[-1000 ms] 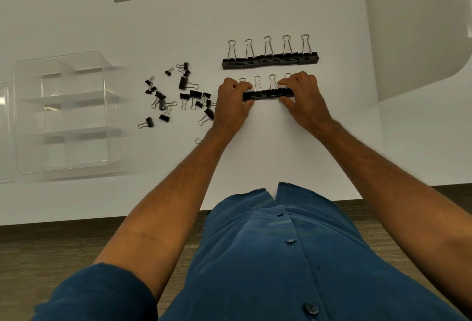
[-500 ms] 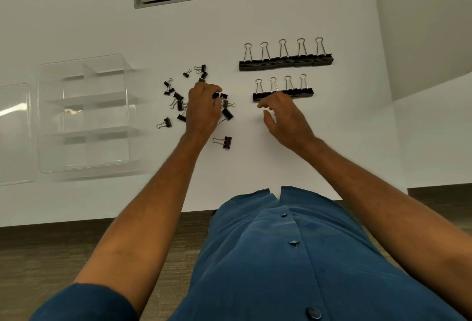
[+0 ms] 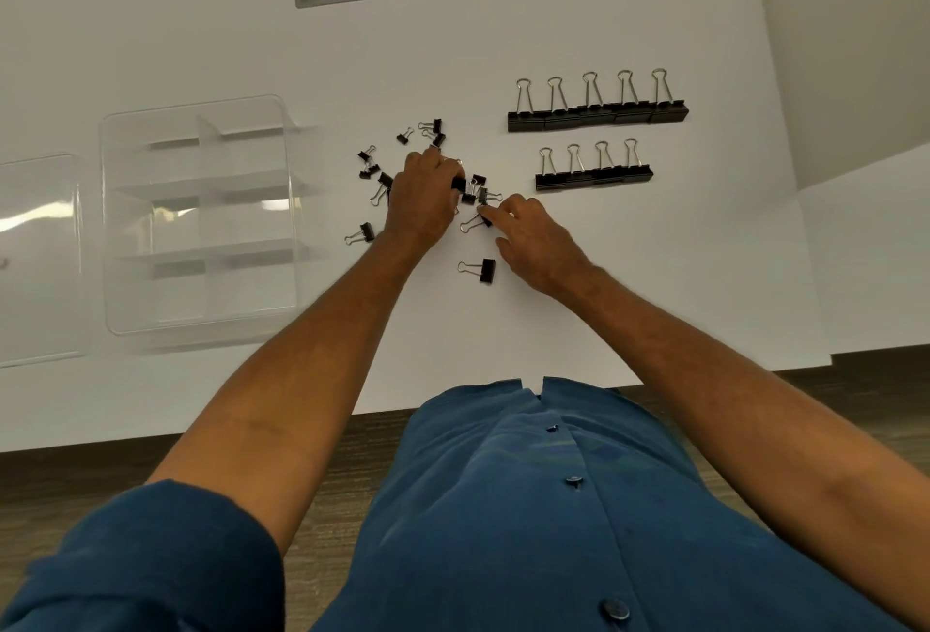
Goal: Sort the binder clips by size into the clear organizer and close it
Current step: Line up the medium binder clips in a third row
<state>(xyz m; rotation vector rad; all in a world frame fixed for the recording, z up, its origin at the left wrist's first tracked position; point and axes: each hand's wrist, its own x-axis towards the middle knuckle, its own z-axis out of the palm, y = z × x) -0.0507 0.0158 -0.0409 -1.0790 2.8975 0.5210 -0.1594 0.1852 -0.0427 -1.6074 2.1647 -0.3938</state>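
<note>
My right hand [image 3: 538, 236] has left the medium row [image 3: 594, 176] to join my left hand [image 3: 425, 201], both pinching clips in the small clip pile [image 3: 433, 178].

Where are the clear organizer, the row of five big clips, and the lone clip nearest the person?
clear organizer [image 3: 108, 229]: head view, left wall.
row of five big clips [image 3: 597, 114]: head view, middle clip's black body.
lone clip [image 3: 486, 271]: head view, black body.

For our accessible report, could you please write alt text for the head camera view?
Both hands, left hand and right hand, pick through a scattered pile of small binder clips on a white table. Two neat rows of larger clips lie to the right; an empty clear organizer sits left.
</note>
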